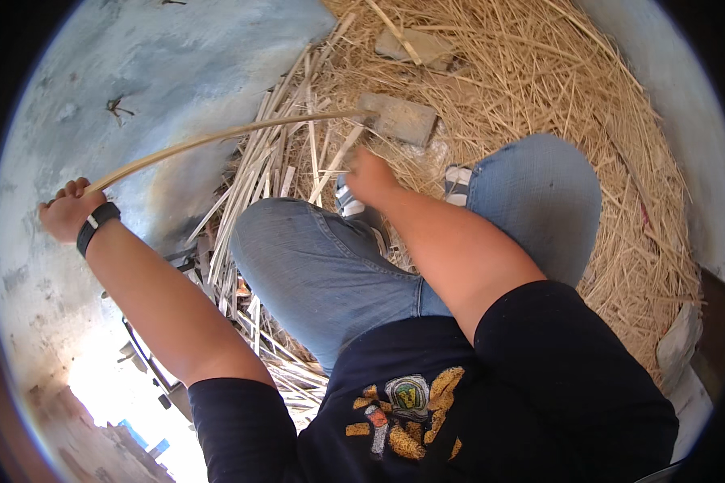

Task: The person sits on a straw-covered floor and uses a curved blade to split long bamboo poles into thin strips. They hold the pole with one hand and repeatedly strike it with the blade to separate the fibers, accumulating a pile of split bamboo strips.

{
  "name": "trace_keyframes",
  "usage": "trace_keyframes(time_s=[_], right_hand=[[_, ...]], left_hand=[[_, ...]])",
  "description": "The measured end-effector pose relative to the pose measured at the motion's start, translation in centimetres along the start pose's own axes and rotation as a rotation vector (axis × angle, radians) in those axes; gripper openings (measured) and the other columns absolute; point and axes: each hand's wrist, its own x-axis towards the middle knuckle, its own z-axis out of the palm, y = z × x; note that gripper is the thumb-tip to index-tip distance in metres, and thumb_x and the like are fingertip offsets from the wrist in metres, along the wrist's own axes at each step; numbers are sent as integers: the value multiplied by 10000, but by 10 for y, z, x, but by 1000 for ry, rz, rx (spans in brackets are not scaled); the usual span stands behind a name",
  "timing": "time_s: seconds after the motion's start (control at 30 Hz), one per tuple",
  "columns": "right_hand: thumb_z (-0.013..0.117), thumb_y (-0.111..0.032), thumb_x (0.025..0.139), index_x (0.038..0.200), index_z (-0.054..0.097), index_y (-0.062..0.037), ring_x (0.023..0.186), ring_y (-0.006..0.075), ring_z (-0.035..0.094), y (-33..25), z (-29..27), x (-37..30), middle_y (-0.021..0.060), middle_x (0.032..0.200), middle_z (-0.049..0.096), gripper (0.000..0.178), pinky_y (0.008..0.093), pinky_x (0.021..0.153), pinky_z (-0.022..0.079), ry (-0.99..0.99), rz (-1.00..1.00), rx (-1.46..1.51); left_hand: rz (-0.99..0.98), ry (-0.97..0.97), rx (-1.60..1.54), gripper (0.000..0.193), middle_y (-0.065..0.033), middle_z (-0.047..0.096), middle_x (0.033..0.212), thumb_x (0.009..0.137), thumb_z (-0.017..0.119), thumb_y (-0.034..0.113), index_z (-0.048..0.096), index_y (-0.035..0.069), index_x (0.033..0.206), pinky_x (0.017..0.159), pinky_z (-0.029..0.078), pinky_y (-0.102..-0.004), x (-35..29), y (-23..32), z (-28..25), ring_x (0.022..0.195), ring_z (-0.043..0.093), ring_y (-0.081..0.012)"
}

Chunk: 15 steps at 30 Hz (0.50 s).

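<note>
The long strip [242, 129] arcs leftward from the grey block [409, 121], its far end overlapping that block in view; whether they touch I cannot tell. The left hand [70, 213], well left of the block, has its fingers wrapped around the strip's near end. The right hand [372, 179], on the wearer's side of the block, is curled; its grasp is unclear. The strip looks light, springy and splintery, probably best held near its ends.
</note>
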Motion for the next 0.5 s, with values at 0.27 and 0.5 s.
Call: trace_keyframes(time_s=[0.27,0.5], right_hand=[[634,-149,828,1263,549,-74,992,402,651,-23,-15,-8,243,1029,659,449,455,910,525,-48,-108,-226],[613,-133,851,1180,555,-12,961,420,653,-21,-24,1,248,993,663,356,486,857,522,-2,163,-203]], left_hand=[[-72,218,102,249,-63,399,728,1010,388,259,349,26,932,485,302,-333,30,-21,-33,574,348,-195],[-58,183,41,374,-102,452,813,1010,373,266,432,-102,980,504,337,-369,85,-36,-79,620,387,-217]])
